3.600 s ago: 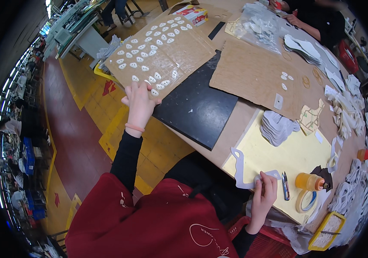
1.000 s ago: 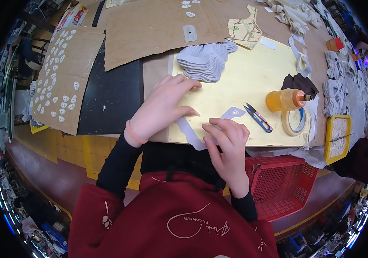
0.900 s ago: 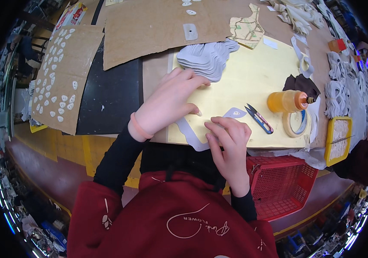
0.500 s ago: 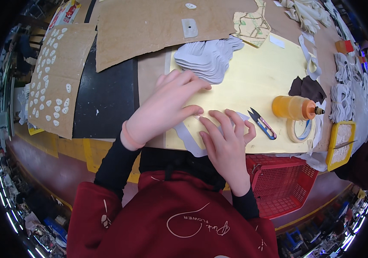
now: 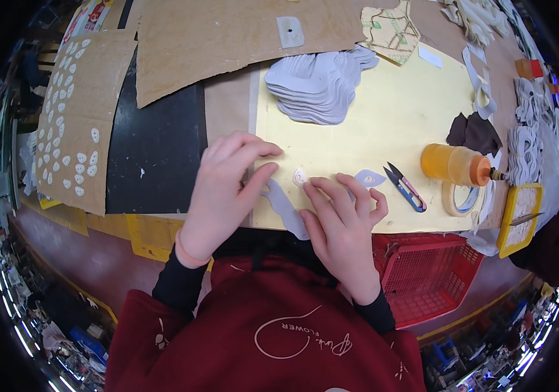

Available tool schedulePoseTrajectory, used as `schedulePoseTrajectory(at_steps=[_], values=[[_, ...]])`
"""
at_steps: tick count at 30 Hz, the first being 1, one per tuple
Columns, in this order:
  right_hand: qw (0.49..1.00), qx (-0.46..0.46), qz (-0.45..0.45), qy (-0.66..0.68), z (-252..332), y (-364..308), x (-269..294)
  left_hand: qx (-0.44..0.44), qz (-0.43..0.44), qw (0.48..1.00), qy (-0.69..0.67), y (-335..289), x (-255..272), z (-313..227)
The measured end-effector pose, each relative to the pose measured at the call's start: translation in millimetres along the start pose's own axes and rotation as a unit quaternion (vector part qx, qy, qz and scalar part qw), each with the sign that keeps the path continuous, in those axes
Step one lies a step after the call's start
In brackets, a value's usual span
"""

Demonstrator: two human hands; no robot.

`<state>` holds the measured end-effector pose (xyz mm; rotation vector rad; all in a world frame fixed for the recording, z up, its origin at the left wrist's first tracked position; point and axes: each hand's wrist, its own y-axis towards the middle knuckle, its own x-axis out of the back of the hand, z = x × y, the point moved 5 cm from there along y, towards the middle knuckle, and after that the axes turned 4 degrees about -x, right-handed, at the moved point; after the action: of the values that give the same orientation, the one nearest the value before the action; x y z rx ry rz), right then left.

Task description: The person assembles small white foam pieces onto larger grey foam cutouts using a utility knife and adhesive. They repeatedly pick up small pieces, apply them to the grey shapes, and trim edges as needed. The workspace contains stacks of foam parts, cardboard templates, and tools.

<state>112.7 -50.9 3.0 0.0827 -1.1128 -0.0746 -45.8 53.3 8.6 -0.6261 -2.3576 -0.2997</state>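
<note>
A curved pale-grey cut piece [image 5: 285,208] lies near the front edge of the yellow board [image 5: 384,130]. Its far-right tip emerges past my right hand [image 5: 345,228], which hides what lies beneath. The right fingers are spread and lowered, with one fingertip at the edge of a small white teardrop piece with holes [image 5: 299,176]. My left hand [image 5: 227,186] hovers by the grey piece's left end, thumb and fingers apart and holding nothing. Behind both hands is a thick stack of similar grey pieces [image 5: 315,88].
Right of my hands lie thread snips [image 5: 405,187], an orange squeeze bottle [image 5: 452,164] and a tape roll [image 5: 460,199]. Cardboard with several white pieces [image 5: 83,124] is at left. A red crate [image 5: 426,274] sits below the table edge; a yellow tray [image 5: 520,219] is at far right.
My left hand has drawn back left and toward me, away from the stack. The small white piece between the hands now shows fully. My right hand has barely shifted.
</note>
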Motion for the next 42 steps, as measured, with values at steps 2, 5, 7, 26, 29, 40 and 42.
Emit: schedulePoseTrajectory(at_steps=[2, 5, 7, 26, 29, 40, 42], values=[[1.0, -0.003, -0.007, 0.009, -2, 0, 1, 0.027, 0.016, 0.999, 0.037, -6, 7, 0], [1.0, 0.001, -0.018, 0.019, -4, 1, 1, 0.009, 0.039, 0.998, 0.045, -16, 4, -8], [0.999, 0.005, -0.026, 0.029, -5, 3, 0, 0.015, 0.04, 0.998, 0.035, -18, 2, -8], [0.993, -0.026, 0.008, 0.119, -5, 3, 4, -0.021, -0.07, 0.992, 0.104, -5, -27, -13], [0.991, -0.017, 0.009, 0.134, -2, 3, 1, -0.025, -0.084, 0.993, 0.075, -3, -25, -12], [0.993, -0.017, -0.004, 0.12, -4, 11, -2, 0.002, -0.05, 0.998, 0.039, -12, -16, -10], [0.992, -0.016, -0.007, 0.126, -5, 11, -1, 0.003, -0.055, 0.998, 0.038, -12, -14, -9]])
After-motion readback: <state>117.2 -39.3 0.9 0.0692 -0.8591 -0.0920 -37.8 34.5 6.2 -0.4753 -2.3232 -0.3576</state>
